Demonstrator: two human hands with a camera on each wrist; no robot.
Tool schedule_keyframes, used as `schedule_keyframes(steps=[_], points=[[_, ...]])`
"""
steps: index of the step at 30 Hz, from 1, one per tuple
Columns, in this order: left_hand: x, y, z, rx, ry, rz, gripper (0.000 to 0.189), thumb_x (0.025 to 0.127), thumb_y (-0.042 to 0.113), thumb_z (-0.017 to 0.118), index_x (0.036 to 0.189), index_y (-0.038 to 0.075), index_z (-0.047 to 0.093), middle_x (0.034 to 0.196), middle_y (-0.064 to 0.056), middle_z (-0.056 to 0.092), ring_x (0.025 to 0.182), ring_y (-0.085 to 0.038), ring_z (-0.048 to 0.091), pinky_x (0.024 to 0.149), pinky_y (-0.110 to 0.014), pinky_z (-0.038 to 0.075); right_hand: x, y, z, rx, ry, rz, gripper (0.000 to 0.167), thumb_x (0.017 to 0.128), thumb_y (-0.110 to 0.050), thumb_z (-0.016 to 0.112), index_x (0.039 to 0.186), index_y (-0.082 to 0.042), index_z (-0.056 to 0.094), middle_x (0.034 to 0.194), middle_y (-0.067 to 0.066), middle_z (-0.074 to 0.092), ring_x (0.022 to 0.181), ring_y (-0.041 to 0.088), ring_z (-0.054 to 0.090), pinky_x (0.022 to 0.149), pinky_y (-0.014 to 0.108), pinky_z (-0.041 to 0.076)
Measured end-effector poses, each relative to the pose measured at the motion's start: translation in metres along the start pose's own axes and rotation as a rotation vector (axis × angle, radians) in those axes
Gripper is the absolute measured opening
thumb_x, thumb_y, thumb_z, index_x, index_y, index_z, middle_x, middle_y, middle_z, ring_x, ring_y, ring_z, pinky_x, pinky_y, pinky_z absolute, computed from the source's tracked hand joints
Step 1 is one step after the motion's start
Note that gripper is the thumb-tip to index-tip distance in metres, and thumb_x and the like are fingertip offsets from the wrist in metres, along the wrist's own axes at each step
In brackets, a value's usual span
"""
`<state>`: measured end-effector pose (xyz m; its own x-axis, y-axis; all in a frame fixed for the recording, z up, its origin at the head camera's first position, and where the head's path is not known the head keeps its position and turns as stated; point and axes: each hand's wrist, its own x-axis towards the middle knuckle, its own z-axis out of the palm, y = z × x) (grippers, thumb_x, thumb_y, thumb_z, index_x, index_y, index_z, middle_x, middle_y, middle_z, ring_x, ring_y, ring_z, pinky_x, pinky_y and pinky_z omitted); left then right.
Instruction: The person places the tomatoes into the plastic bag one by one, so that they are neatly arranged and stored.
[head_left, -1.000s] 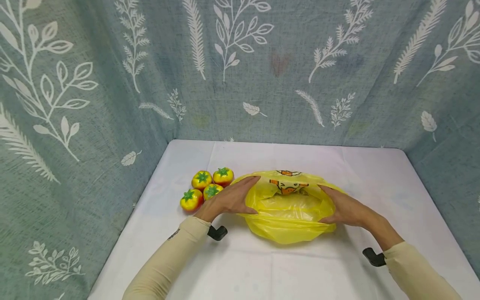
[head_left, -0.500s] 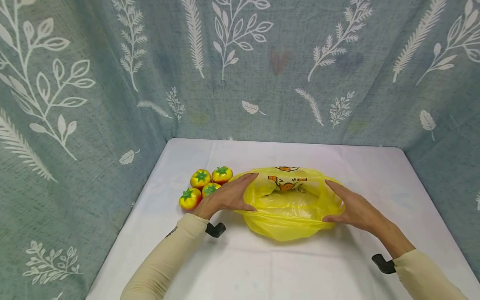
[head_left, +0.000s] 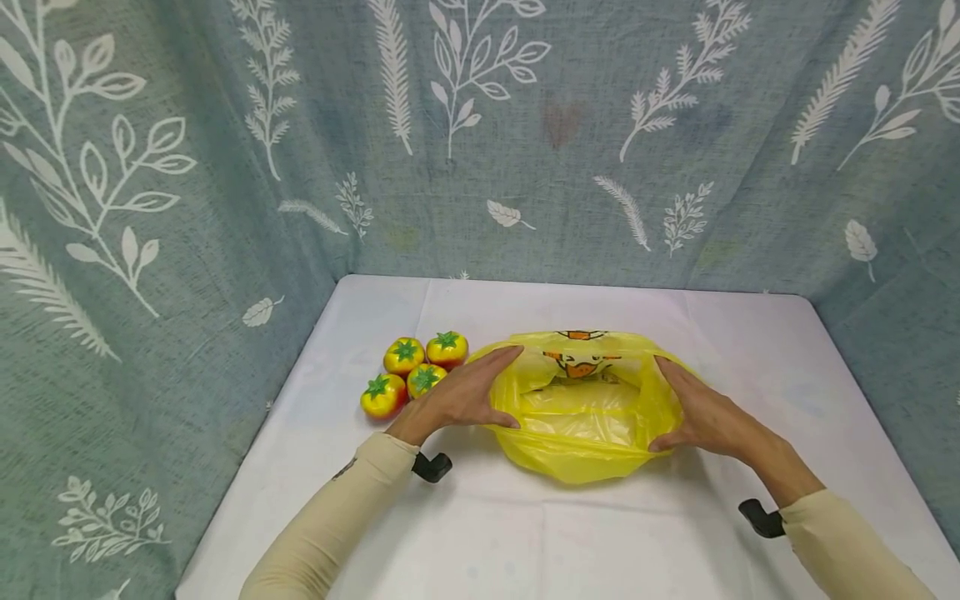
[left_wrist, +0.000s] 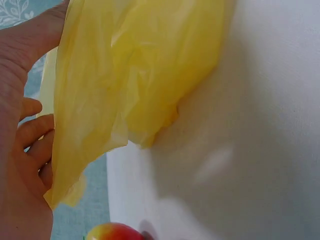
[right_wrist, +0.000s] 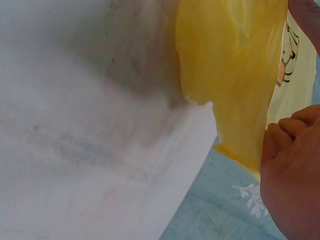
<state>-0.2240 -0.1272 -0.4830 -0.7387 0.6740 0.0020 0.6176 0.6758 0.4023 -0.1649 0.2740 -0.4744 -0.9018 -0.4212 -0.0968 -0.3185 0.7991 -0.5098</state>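
A yellow plastic bag (head_left: 577, 462) with a printed cartoon duck stands over the middle of the table, its mouth spread wide. At its left side my left hand (head_left: 474, 392) grips the rim, thumb and index finger stretched along the opening. My right hand (head_left: 708, 417) holds the opposite rim in the same way. In the left wrist view, the other fingers (left_wrist: 37, 137) curl against the hanging plastic (left_wrist: 150, 65). The right wrist view shows curled fingers (right_wrist: 287, 131) at the edge of the bag (right_wrist: 230, 75). Folded plastic shows inside the mouth.
Several yellow-red toy tomatoes (head_left: 384, 396) with green tops are grouped left of the bag, close behind my left wrist. A white cloth covers the table (head_left: 495, 542). A blue-green leaf-patterned curtain (head_left: 480, 225) hangs behind and at both sides.
My right hand has moved outward to the right, widening the bag's mouth, then shifted slightly. The left hand stays nearly in place. The tomatoes have not moved.
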Motion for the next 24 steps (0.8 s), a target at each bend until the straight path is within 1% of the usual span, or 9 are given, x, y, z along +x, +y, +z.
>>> schedule_keyframes(steps=[8, 11, 13, 16, 19, 21, 24], points=[[0.000, -0.002, 0.002, -0.025, -0.060, -0.041, 0.119, 0.075, 0.062, 0.082, 0.164, 0.017, 0.016, 0.167, -0.005, 0.022, 0.151, -0.022, 0.025, 0.119, -0.039, 0.029, 0.003, 0.000, 0.004, -0.001, -0.028, -0.005, 0.141, 0.065, -0.058, 0.090, 0.162, -0.002, 0.004, 0.163, 0.028, 0.014, 0.145, 0.050, 0.024, 0.110, 0.068, 0.029], [0.002, -0.002, 0.001, -0.032, -0.064, -0.050, 0.117, 0.076, 0.062, 0.081, 0.164, 0.018, 0.018, 0.167, -0.005, 0.023, 0.151, -0.022, 0.026, 0.119, -0.040, 0.030, 0.005, -0.001, 0.004, 0.007, -0.036, -0.005, 0.142, 0.064, -0.057, 0.091, 0.162, -0.001, 0.004, 0.163, 0.028, 0.014, 0.145, 0.050, 0.023, 0.111, 0.068, 0.028], [0.003, -0.002, 0.001, -0.037, -0.053, -0.045, 0.114, 0.077, 0.061, 0.081, 0.163, 0.017, 0.020, 0.166, -0.005, 0.025, 0.150, -0.022, 0.027, 0.119, -0.041, 0.030, 0.006, -0.001, 0.004, 0.012, -0.040, -0.005, 0.143, 0.064, -0.057, 0.091, 0.161, -0.001, 0.002, 0.164, 0.029, 0.012, 0.146, 0.050, 0.022, 0.112, 0.068, 0.026], [0.004, -0.002, 0.000, -0.045, -0.018, -0.029, 0.107, 0.079, 0.061, 0.079, 0.162, 0.016, 0.027, 0.164, -0.004, 0.030, 0.149, -0.022, 0.030, 0.119, -0.041, 0.030, 0.007, -0.002, 0.003, 0.010, -0.045, -0.003, 0.144, 0.064, -0.056, 0.091, 0.161, 0.000, 0.001, 0.164, 0.029, 0.010, 0.146, 0.050, 0.021, 0.112, 0.067, 0.026], [0.002, 0.002, -0.002, -0.072, 0.040, -0.002, 0.097, 0.082, 0.057, 0.078, 0.158, 0.015, 0.035, 0.161, -0.005, 0.036, 0.147, -0.024, 0.034, 0.118, -0.043, 0.032, 0.008, -0.002, 0.002, 0.005, -0.052, 0.000, 0.144, 0.064, -0.056, 0.092, 0.161, 0.001, 0.001, 0.163, 0.030, 0.010, 0.146, 0.051, 0.021, 0.112, 0.068, 0.026], [-0.001, 0.005, -0.004, -0.101, 0.088, 0.021, 0.090, 0.085, 0.054, 0.077, 0.156, 0.014, 0.040, 0.160, -0.006, 0.039, 0.146, -0.025, 0.037, 0.117, -0.045, 0.034, 0.008, -0.002, 0.002, 0.001, -0.054, 0.001, 0.145, 0.064, -0.056, 0.092, 0.161, 0.001, 0.001, 0.163, 0.030, 0.010, 0.146, 0.051, 0.020, 0.112, 0.068, 0.026], [-0.006, 0.011, -0.007, -0.152, 0.188, 0.072, 0.078, 0.088, 0.048, 0.077, 0.151, 0.014, 0.048, 0.156, -0.009, 0.044, 0.143, -0.026, 0.042, 0.114, -0.048, 0.037, 0.007, -0.002, 0.001, 0.001, -0.053, 0.001, 0.145, 0.063, -0.057, 0.091, 0.161, 0.000, 0.001, 0.164, 0.029, 0.010, 0.146, 0.050, 0.020, 0.112, 0.068, 0.026]])
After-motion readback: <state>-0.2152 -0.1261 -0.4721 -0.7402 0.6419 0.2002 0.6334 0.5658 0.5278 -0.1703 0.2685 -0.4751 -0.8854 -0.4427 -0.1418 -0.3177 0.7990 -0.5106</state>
